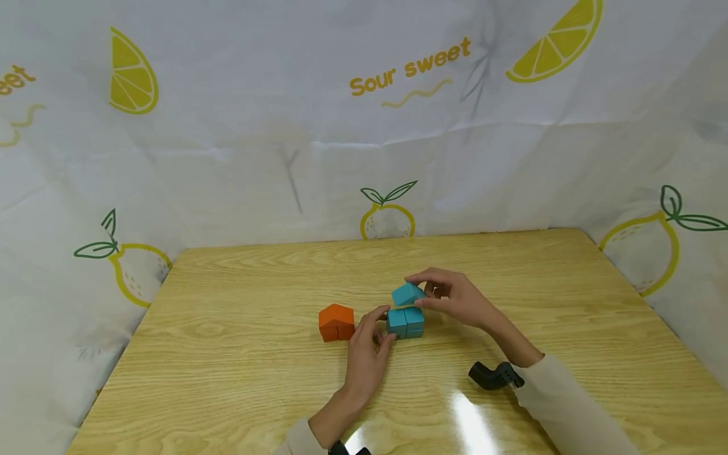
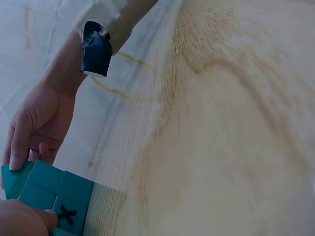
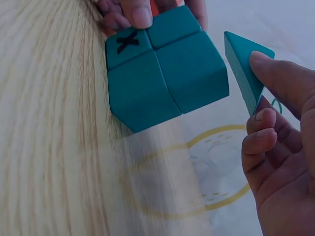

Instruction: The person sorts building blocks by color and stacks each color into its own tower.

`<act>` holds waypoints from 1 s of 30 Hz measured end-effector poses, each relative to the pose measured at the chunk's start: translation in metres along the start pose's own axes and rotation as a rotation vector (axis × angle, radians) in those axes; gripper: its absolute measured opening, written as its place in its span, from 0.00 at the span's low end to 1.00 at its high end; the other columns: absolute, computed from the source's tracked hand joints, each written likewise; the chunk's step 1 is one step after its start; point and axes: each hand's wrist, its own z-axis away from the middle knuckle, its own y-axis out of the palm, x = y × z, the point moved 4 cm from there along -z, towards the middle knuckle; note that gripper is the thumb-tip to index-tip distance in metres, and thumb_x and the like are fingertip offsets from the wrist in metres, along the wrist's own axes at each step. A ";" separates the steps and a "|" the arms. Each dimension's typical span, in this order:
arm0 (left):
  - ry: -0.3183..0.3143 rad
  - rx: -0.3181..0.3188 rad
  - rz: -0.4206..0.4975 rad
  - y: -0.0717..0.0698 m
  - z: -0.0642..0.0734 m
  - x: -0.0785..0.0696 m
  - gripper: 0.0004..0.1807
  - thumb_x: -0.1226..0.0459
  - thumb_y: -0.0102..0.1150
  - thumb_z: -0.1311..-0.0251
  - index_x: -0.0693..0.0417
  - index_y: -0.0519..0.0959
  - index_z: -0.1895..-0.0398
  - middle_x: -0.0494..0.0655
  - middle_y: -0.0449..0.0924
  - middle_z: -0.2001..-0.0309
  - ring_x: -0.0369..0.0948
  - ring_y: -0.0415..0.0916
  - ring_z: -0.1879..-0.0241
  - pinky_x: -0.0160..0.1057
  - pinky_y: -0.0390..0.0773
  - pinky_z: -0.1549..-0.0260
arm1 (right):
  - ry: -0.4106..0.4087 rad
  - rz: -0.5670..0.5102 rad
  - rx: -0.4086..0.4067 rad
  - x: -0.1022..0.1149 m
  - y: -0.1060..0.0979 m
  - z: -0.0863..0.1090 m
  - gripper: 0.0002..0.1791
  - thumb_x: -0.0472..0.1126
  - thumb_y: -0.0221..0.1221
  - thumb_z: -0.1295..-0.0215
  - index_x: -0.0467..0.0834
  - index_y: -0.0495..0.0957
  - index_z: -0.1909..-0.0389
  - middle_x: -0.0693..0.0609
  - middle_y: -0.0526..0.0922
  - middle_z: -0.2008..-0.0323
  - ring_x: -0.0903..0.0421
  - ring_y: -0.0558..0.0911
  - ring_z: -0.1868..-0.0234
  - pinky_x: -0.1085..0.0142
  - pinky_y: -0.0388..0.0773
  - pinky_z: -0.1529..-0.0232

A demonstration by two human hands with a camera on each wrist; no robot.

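Observation:
Blue cubes [image 1: 406, 323], fitted together in a two-by-two stack, stand on the wooden table. One front face bears a black X, visible in both wrist views on the cubes [image 3: 167, 69]. My left hand [image 1: 366, 363] grips the stack from its left side, thumb on the front and fingers behind. Just above and behind the stack, my right hand [image 1: 459, 300] pinches a blue triangular block [image 1: 406, 294] between thumb and fingers. In the right wrist view this triangular block [image 3: 243, 69] is held apart from the cubes.
An orange house-shaped group of blocks [image 1: 337, 321], with a triangular top over cubes, stands left of my left hand. The wooden table [image 1: 239, 379] reaches back to a white cloth [image 1: 256, 158] printed with lemons. Black wrist devices [image 1: 493, 376] sit at both cuffs.

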 end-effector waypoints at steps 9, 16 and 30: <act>-0.003 0.003 0.000 0.001 0.000 0.000 0.28 0.74 0.63 0.43 0.53 0.70 0.38 0.48 0.76 0.50 0.36 0.67 0.74 0.31 0.71 0.75 | -0.100 -0.012 -0.002 0.007 0.005 0.006 0.20 0.25 0.64 0.43 0.31 0.77 0.48 0.46 0.78 0.64 0.56 0.73 0.74 0.64 0.70 0.78; -0.014 0.002 -0.007 0.001 0.000 0.001 0.29 0.74 0.63 0.43 0.50 0.70 0.38 0.47 0.76 0.50 0.35 0.68 0.74 0.31 0.72 0.75 | -0.125 -0.002 0.004 0.010 0.010 0.008 0.21 0.25 0.65 0.45 0.32 0.77 0.48 0.45 0.79 0.65 0.56 0.72 0.74 0.66 0.70 0.77; 0.009 -0.006 -0.009 0.002 0.000 0.001 0.27 0.75 0.63 0.43 0.56 0.71 0.40 0.48 0.76 0.51 0.35 0.68 0.74 0.32 0.72 0.75 | -0.147 0.012 0.026 0.006 0.015 0.010 0.21 0.26 0.65 0.45 0.31 0.77 0.49 0.47 0.78 0.66 0.57 0.71 0.76 0.66 0.71 0.77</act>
